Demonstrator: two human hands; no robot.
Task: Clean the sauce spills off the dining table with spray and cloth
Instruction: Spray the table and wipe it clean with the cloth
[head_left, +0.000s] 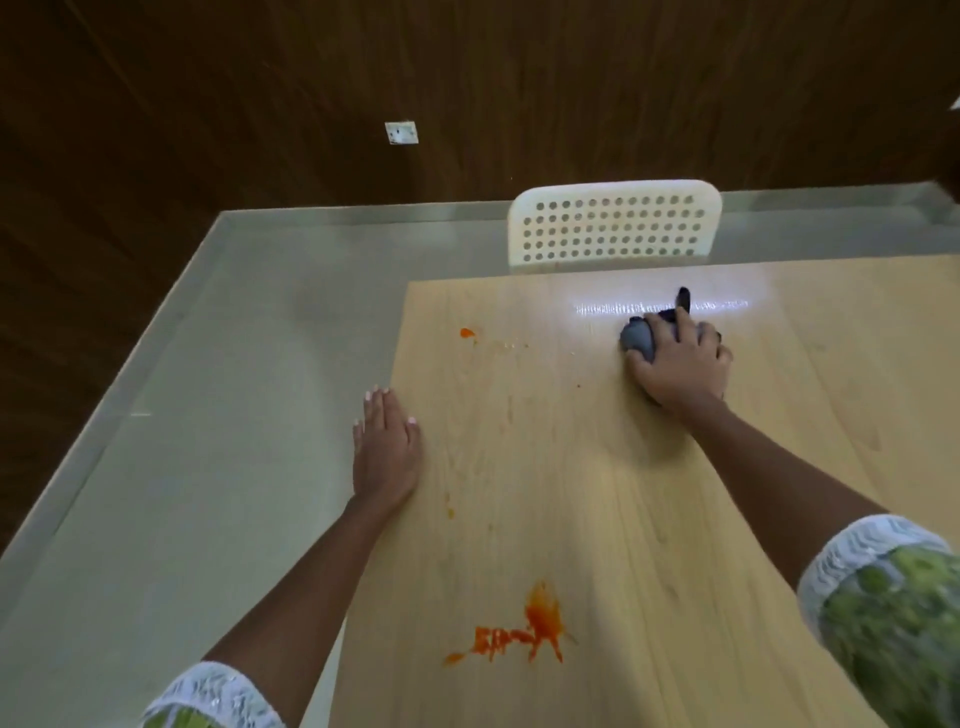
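Note:
The light wooden dining table (597, 493) fills the lower right. A large orange sauce spill (524, 629) lies near the front, a small orange spot (467, 332) sits near the far left corner, and faint specks (449, 512) dot the left side. My right hand (680, 369) grips a bunched grey cloth (638, 338) against the tabletop near the far edge, fingers curled over it. My left hand (387, 447) rests flat on the table's left edge with straight fingers. No spray bottle is in view.
A white perforated chair (615, 226) stands at the table's far side. Pale floor (208, 415) extends to the left of the table. Dark wood-panelled walls (467, 78) rise behind, with a socket (401, 133).

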